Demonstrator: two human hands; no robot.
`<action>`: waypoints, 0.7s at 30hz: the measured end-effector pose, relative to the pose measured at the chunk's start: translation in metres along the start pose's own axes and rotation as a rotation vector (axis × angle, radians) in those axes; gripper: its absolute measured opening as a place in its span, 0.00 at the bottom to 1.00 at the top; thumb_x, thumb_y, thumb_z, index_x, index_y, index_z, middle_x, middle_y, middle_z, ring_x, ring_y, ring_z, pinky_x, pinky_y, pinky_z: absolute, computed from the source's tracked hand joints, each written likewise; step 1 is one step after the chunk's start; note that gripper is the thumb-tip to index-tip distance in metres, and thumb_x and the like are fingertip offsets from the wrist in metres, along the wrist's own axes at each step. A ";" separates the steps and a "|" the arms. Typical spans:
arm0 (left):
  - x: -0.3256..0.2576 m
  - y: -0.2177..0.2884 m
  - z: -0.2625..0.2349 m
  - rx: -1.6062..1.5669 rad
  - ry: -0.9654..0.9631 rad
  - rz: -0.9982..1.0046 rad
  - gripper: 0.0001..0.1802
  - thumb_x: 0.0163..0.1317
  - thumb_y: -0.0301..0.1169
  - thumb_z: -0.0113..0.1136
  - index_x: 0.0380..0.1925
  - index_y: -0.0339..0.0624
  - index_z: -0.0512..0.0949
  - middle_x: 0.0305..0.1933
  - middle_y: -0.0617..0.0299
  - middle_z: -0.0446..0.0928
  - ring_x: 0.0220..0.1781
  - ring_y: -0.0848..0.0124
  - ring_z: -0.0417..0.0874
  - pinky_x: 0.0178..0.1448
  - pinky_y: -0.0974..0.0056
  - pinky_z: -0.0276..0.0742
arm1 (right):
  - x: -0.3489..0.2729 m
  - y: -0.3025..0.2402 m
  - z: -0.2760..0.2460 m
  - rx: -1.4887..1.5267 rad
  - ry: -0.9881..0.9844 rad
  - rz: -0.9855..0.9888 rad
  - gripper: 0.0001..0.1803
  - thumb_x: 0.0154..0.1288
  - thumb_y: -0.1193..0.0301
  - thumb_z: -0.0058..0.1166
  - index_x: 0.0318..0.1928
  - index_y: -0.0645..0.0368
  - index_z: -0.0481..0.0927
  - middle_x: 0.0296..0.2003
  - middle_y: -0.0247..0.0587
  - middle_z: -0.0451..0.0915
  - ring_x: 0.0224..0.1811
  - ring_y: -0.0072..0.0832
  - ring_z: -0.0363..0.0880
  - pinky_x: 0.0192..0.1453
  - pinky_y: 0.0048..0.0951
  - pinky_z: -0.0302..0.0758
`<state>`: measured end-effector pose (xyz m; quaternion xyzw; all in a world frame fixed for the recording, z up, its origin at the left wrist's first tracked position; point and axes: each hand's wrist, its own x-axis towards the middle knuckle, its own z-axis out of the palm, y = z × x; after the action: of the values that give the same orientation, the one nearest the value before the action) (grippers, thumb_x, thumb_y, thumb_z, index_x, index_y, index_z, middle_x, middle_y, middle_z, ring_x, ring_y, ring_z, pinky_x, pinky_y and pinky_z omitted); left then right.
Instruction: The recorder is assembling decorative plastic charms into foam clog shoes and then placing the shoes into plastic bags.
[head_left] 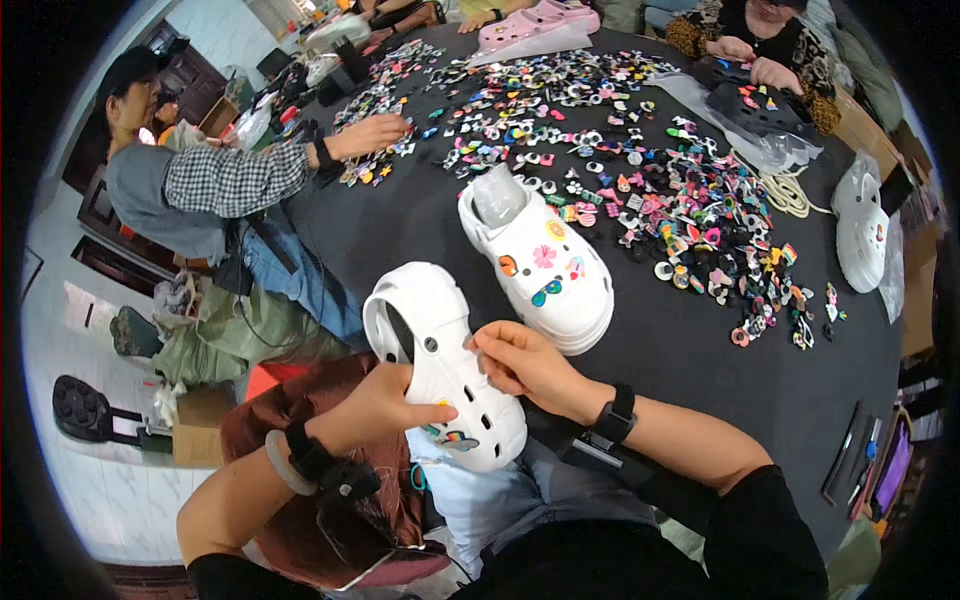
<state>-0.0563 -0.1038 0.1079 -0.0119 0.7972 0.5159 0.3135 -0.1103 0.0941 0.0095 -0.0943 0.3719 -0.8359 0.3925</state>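
A white clog point(492, 437) with holes in its upper is tilted in front of me at the table's near edge. My left hand point(380, 402) grips it from the left, thumb lying across the upper beside a few coloured charms point(455, 438). At the clog's right side, my right hand point(535, 368) has thumb and fingers pinched together; what they hold, if anything, is hidden. Beyond it on the table rests a second white clog point(560, 290), decorated with a pink flower, an orange piece and green-blue sunglasses, with clear plastic stuffed in its opening.
Loose colourful charms point(690, 205) spread over the black table point(400, 225). Another white clog point(860, 235) stands at the right edge, a pink clog point(535, 28) at the far side. A co-worker's hand point(370, 135) reaches in from the left; another person's hands point(775, 75) are at far right.
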 end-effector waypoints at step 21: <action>0.008 0.017 -0.007 0.095 -0.028 -0.052 0.17 0.57 0.33 0.65 0.43 0.32 0.79 0.40 0.61 0.81 0.42 0.77 0.79 0.47 0.69 0.75 | -0.001 -0.002 0.002 -0.123 0.004 -0.049 0.12 0.72 0.63 0.44 0.43 0.59 0.73 0.19 0.26 0.66 0.14 0.11 0.57 0.17 0.15 0.49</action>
<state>-0.0716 -0.0996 0.1195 -0.0106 0.8156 0.4693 0.3383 -0.1095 0.0946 0.0121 -0.1257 0.4208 -0.8212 0.3644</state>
